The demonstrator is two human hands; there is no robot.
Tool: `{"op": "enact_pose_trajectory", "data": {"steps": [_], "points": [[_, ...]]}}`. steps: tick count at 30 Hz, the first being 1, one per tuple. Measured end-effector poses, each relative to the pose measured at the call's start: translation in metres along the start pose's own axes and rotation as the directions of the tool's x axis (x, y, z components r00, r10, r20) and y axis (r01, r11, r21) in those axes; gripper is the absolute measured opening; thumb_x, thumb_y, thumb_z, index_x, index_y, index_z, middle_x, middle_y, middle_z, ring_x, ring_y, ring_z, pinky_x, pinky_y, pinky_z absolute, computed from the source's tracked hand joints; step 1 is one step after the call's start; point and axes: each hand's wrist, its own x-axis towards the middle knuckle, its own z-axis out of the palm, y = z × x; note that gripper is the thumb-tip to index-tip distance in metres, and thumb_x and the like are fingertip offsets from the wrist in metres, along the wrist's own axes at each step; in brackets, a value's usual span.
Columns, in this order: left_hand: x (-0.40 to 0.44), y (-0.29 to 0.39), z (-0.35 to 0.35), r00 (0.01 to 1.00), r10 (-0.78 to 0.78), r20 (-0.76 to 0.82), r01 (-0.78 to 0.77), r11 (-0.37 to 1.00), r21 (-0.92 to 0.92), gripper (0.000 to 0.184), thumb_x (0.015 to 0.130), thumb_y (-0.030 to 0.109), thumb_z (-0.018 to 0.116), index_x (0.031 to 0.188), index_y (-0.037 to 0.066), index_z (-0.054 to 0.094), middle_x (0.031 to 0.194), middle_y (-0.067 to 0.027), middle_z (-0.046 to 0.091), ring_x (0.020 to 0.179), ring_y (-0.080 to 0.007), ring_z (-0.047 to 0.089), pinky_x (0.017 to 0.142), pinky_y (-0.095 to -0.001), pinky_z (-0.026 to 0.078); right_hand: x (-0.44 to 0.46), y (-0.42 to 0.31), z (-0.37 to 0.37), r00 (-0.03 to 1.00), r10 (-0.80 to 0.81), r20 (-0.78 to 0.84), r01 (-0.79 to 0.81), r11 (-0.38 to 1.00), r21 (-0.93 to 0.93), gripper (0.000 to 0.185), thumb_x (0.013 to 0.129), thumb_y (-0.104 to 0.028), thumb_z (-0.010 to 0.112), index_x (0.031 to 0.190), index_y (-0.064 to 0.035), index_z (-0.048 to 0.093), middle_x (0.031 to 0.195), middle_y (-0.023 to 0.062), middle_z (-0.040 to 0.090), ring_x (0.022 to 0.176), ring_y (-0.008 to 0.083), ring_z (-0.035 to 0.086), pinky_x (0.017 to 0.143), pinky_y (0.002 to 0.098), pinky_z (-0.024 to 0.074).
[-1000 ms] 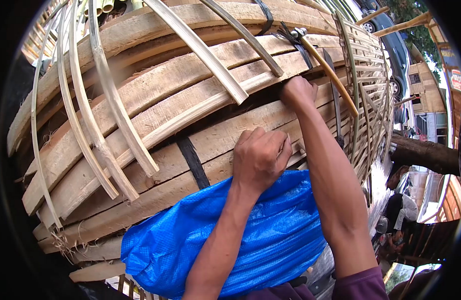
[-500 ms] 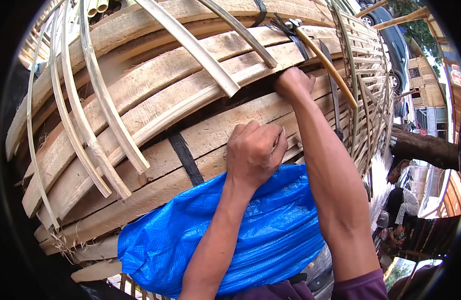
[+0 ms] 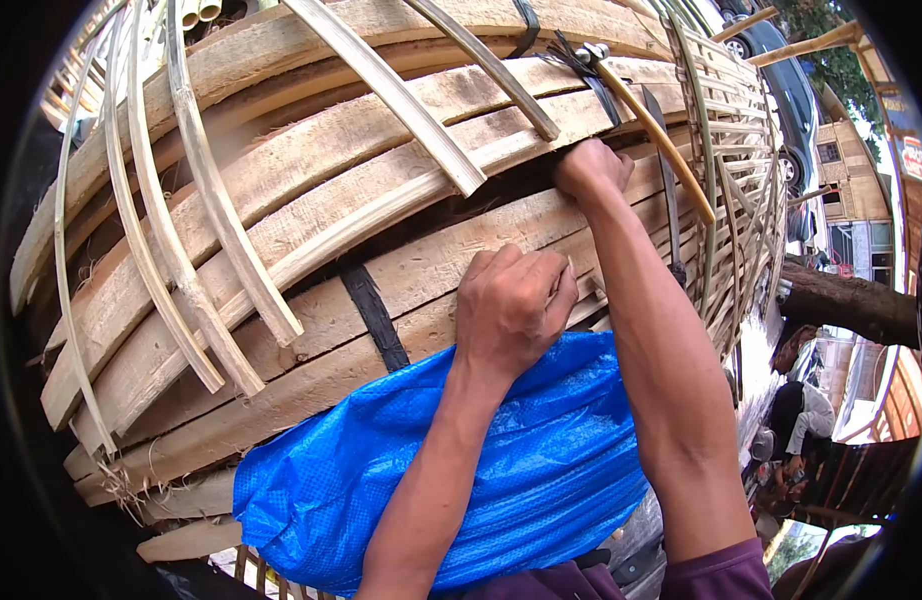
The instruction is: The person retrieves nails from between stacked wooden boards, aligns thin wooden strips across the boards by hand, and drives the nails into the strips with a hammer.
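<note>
The left hand (image 3: 511,305) is curled narrow at the frame's centre, over the planks (image 3: 451,245); I cannot tell whether it holds anything. Right of centre, the right hand (image 3: 593,170) bends into the dark gap between planks, its grip hidden. Slats (image 3: 216,200) cross the upper left, a hammer (image 3: 661,140) lies upper right, and a blue sheet (image 3: 411,480) spreads below.

Daylight fills an outdoor setting, which shows sideways along the right of the view. At the top, a dark blue car (image 3: 784,90) stands near green leaves (image 3: 843,45). Further down come a tan wall (image 3: 861,165) with small dark windows (image 3: 830,153), a thick brown trunk (image 3: 851,308) and pale ground (image 3: 757,350), glaringly bright in patches.
</note>
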Motion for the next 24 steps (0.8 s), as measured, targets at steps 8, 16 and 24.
{"op": "enact_pose_trajectory", "data": {"steps": [8,16,24], "points": [[-0.0001,0.0002,-0.0004,1.000,-0.008,0.005,0.008,1.000,0.002,0.006,0.080,0.013,0.072,0.077,0.009,0.068,0.066,-0.0038,0.064,0.063,-0.0229,0.059,0.064,-0.0365,0.045,0.0013,-0.0007,0.0048,0.999,0.028,-0.020,-0.027,0.999,0.035,0.031,0.079,-0.019,0.060,0.105,-0.0077,0.074,0.113,0.0109,0.072,0.111,0.0211,0.066,0.112,0.0367,0.0275],[0.0005,0.0013,-0.0003,1.000,-0.004,-0.008,0.004,1.000,0.005,0.007,0.080,0.013,0.072,0.076,0.009,0.068,0.065,-0.0039,0.063,0.062,-0.0232,0.059,0.063,-0.0371,0.045,-0.0010,0.0002,0.0038,0.999,0.035,-0.037,-0.032,0.998,0.058,0.031,0.078,-0.018,0.061,0.105,-0.0073,0.074,0.113,0.0118,0.072,0.113,0.0208,0.065,0.113,0.0365,0.0262],[0.0009,0.0007,0.0006,1.000,0.005,0.001,-0.005,1.000,0.022,0.007,0.080,0.013,0.072,0.076,0.009,0.068,0.066,-0.0035,0.064,0.062,-0.0227,0.059,0.063,-0.0368,0.045,0.0018,0.0056,0.0057,0.999,-0.047,-0.025,0.048,0.998,0.042,0.035,0.080,-0.019,0.058,0.108,-0.0040,0.073,0.118,0.0149,0.070,0.116,0.0253,0.064,0.115,0.0425,0.0251]]}}
